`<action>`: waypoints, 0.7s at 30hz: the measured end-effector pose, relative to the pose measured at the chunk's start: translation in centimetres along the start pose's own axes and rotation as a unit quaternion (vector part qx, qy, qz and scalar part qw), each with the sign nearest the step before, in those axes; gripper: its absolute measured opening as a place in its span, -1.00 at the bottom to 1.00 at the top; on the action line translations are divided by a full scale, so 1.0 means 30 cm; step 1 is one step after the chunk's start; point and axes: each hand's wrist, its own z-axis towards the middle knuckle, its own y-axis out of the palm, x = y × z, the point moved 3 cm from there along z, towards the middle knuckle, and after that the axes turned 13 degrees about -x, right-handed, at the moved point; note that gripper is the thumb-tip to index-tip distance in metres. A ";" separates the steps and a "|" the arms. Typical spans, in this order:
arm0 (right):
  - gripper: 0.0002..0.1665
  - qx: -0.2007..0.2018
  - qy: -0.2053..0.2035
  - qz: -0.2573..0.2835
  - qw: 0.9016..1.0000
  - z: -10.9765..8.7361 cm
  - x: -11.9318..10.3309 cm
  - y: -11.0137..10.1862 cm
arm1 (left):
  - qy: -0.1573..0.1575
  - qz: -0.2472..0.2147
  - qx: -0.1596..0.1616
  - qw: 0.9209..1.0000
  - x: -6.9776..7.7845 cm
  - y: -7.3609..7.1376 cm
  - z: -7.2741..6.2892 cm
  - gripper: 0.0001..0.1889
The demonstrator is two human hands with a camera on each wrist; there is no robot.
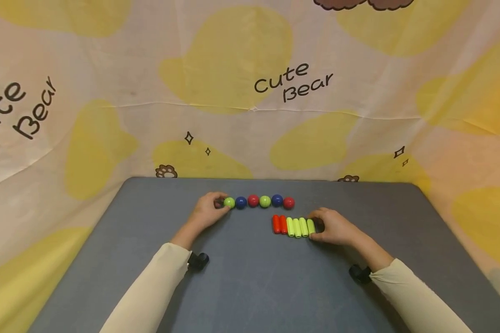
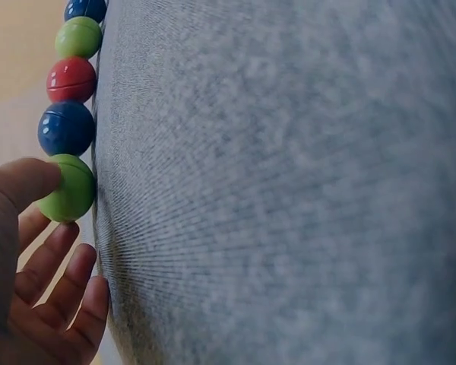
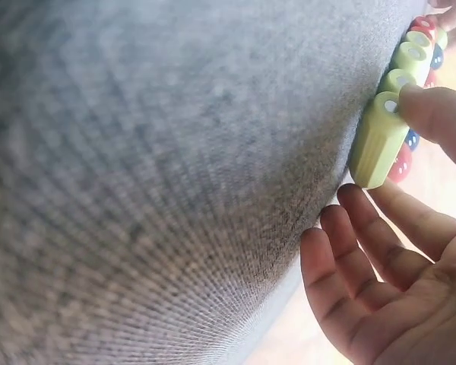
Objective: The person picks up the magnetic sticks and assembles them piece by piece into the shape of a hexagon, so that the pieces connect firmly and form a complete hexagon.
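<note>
My left hand [image 1: 206, 211] pinches a glossy light-green ball [image 1: 229, 202] between thumb and index finger, at the left end of a row of balls. Rightward from it run a blue ball [image 1: 241, 202], a red ball [image 1: 253, 200], then another green, blue and red one. Nearer to me, two red cylinders [image 1: 276, 224] and several light-green ones lie side by side. At that row's right end, my right hand [image 1: 335, 227] has thumb and index finger at the two ends of the last green cylinder [image 3: 378, 144]. The other fingers of both hands are loosely bent.
Both rows lie on a grey tabletop [image 1: 254, 286] with rounded far corners. Behind it hangs a cream and yellow printed cloth [image 1: 233, 125]. Each wrist wears a black camera, such as the left wrist camera [image 1: 198, 262].
</note>
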 end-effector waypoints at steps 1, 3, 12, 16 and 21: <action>-0.47 0.000 0.001 0.002 1.000 -0.002 0.001 0.000 | 0.006 0.002 0.006 1.000 0.001 0.001 -0.001 -0.63; -0.48 0.000 -0.002 0.010 1.000 -0.006 0.001 -0.003 | 0.011 -0.001 0.012 1.000 0.004 0.003 -0.006 -0.66; -0.50 -0.008 0.020 0.074 0.997 -0.022 0.009 -0.002 | 0.000 -0.010 0.013 1.000 -0.009 -0.005 -0.056 -0.67; -0.46 -0.010 0.038 0.104 0.994 -0.033 0.014 -0.003 | 0.005 -0.004 0.025 1.000 -0.014 -0.004 -0.090 -0.69; -0.44 -0.007 0.046 0.126 0.991 -0.050 0.012 -0.011 | 0.015 -0.011 0.037 0.999 -0.004 -0.002 -0.132 -0.70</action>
